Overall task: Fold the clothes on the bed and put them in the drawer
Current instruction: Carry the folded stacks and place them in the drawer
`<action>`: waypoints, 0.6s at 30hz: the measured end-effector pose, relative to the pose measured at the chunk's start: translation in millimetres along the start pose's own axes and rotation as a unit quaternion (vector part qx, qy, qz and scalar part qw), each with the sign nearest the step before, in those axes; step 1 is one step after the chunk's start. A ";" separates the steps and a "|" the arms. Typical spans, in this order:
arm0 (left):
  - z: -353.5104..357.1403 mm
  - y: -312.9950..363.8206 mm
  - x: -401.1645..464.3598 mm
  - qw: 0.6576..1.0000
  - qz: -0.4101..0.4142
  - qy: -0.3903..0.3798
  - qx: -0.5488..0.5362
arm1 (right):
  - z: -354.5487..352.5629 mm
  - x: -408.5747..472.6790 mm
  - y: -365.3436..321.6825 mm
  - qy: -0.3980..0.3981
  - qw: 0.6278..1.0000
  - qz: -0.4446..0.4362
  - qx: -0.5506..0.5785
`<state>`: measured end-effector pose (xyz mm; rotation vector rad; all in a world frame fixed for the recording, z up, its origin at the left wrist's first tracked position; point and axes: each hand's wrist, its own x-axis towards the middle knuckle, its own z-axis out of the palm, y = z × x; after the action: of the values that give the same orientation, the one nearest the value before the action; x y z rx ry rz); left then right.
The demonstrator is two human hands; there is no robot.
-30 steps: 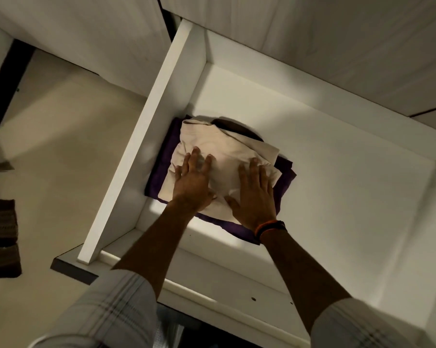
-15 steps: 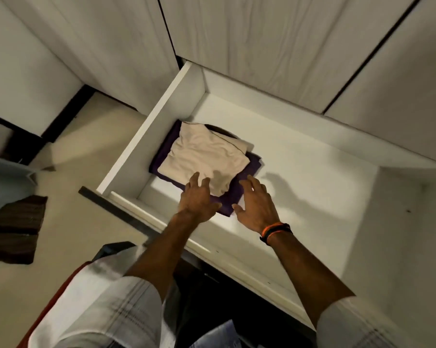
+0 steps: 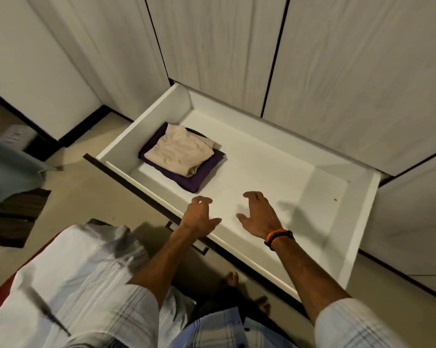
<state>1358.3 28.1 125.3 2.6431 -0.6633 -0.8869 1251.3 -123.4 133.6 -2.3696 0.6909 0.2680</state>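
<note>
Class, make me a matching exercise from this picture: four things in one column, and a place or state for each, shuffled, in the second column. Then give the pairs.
1. beige garment
2. purple garment
3. right hand
4. drawer

A. pulled open
B. top of the pile
C. wears an orange and black wristband
D. bottom of the pile

Pairs: 1-B, 2-D, 3-C, 4-A

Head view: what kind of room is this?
Probably a bedroom or dressing area: tall wardrobe doors, an open drawer holding a folded beige garment on a purple one.
</note>
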 end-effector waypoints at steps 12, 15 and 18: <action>45.1 26.6 -35.1 0.995 -0.049 0.041 -0.073 | -5.5 -33.3 48.8 -0.055 0.997 -0.051 -0.001; 61.5 39.6 -50.8 0.991 -0.081 0.070 -0.083 | -7.1 -36.7 66.7 -0.070 0.994 -0.083 -0.010; 83.2 63.3 -74.5 0.980 -0.124 0.107 -0.110 | -16.6 -42.3 90.7 -0.096 0.985 -0.142 -0.020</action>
<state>1232.6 2.2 122.8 2.6017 -0.1748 -0.6762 1166.8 -175.9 113.3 -2.4035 0.2557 0.3810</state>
